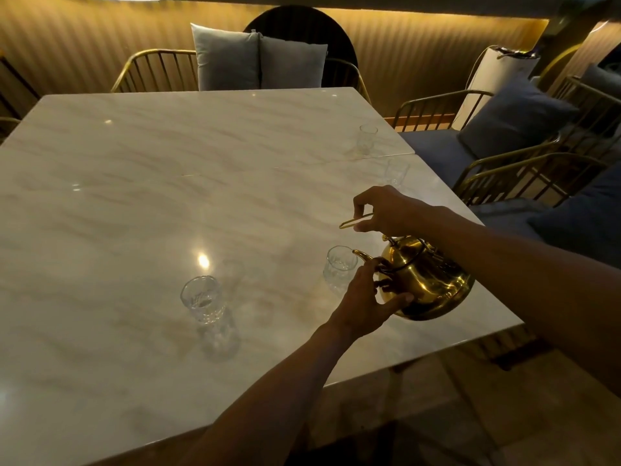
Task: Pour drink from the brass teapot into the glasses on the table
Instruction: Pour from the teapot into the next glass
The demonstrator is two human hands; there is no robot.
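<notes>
A shiny brass teapot [430, 284] is held tilted above the table's right side, its curved spout touching the rim of a clear glass [339, 269]. My right hand [391, 210] pinches the teapot's thin brass handle, which sticks out to the left. Below the spout, my left hand [364, 299] grips the front of the teapot. No liquid stream is visible. Another clear glass [201, 297] stands to the left. Two more stand farther back on the right, one glass [396, 171] just beyond my right hand and another glass [366, 137] behind it.
The white marble table [151, 179] has a seam between two tops near the far right glasses. Gold-framed chairs with grey cushions [514, 119] stand to the right, close to the table edge. A bench with pale pillows [258, 60] stands behind the table.
</notes>
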